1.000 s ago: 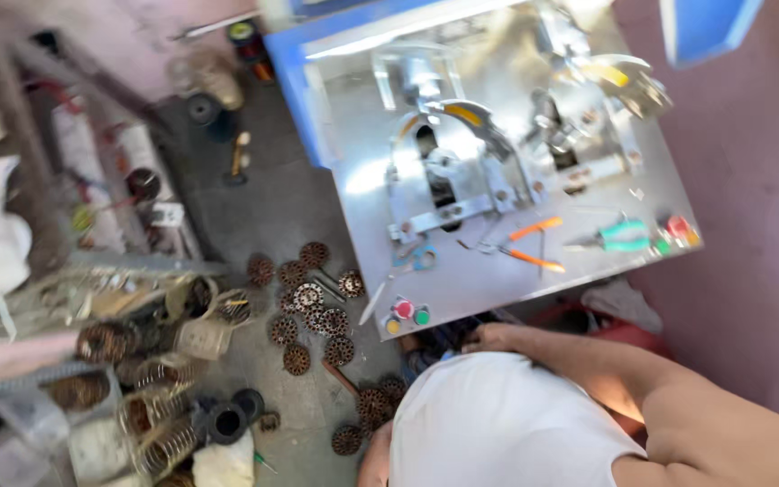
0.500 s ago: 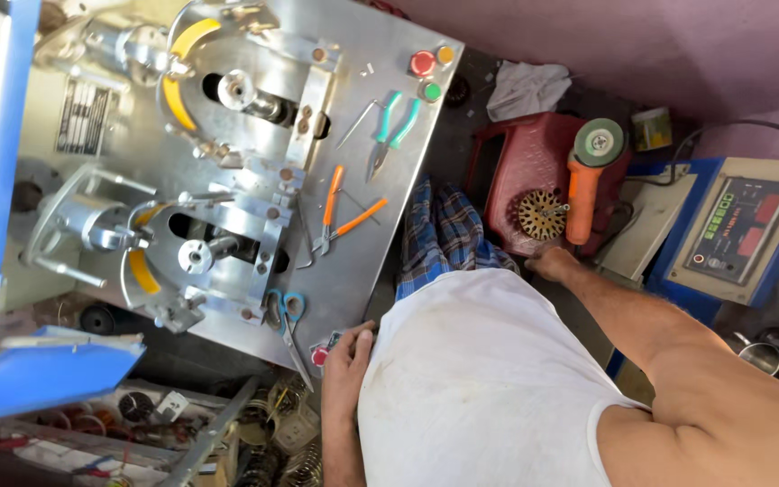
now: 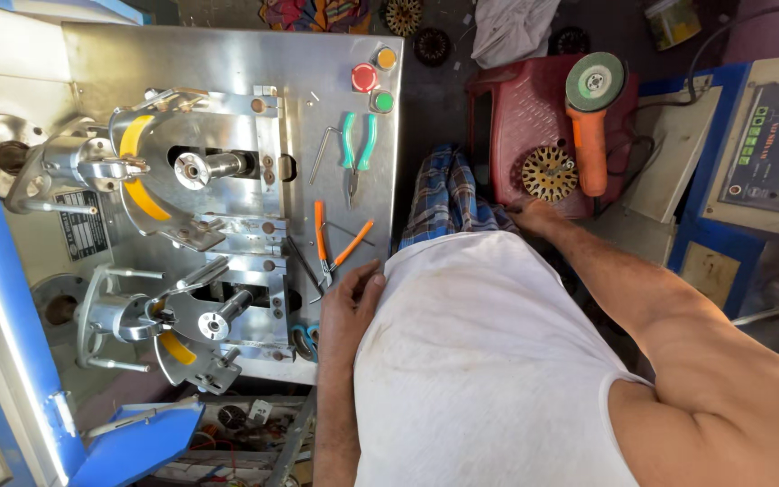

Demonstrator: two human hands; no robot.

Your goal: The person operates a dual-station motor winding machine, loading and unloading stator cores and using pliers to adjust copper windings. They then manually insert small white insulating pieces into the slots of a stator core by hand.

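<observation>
Hands sit apart: the left hand [image 3: 350, 302] rests open on the steel desk [image 3: 227, 63] beside orange-handled cutters [image 3: 328, 245]; the right hand [image 3: 534, 216] lies open against a red stool [image 3: 520, 117] under a slotted brass-coloured disc [image 3: 549, 173].

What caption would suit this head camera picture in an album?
Left hand rests on the metal winding machine's table edge near orange-handled cutters; right hand reaches a red stool bearing a slotted core and orange grinder.

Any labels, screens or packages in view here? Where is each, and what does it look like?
Rating plate: left of the steel machine bed, small dark rectangle with pale print.
Control panel: far right, beige box with a dark display face, red readout and green keys.
Container: top right, small, yellow-green label.
</observation>
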